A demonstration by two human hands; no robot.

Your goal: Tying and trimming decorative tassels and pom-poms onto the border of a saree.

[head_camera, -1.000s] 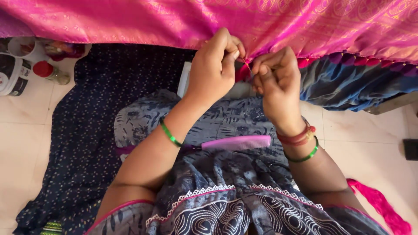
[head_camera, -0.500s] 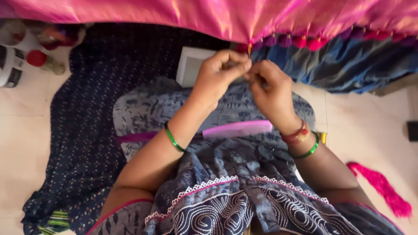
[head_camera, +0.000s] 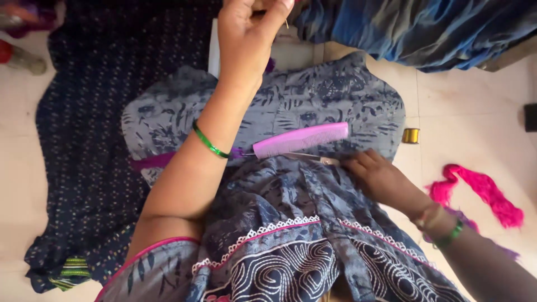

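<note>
Floor tiles [head_camera: 470, 112] — dark cloth [head_camera: 84, 140], pink comb [head_camera: 300, 139]

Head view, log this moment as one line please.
left hand: raised, fingers pinched | right hand: on lap, touching scissors | pink comb: lying on lap beside scissors | pink thread bundle: on floor

Your right hand [head_camera: 380, 179] is off the cloth edge and down on your lap, fingertips at the small scissors [head_camera: 313, 159] below the comb [head_camera: 300, 139]. Your left hand [head_camera: 249, 33] stays raised alone.
</note>
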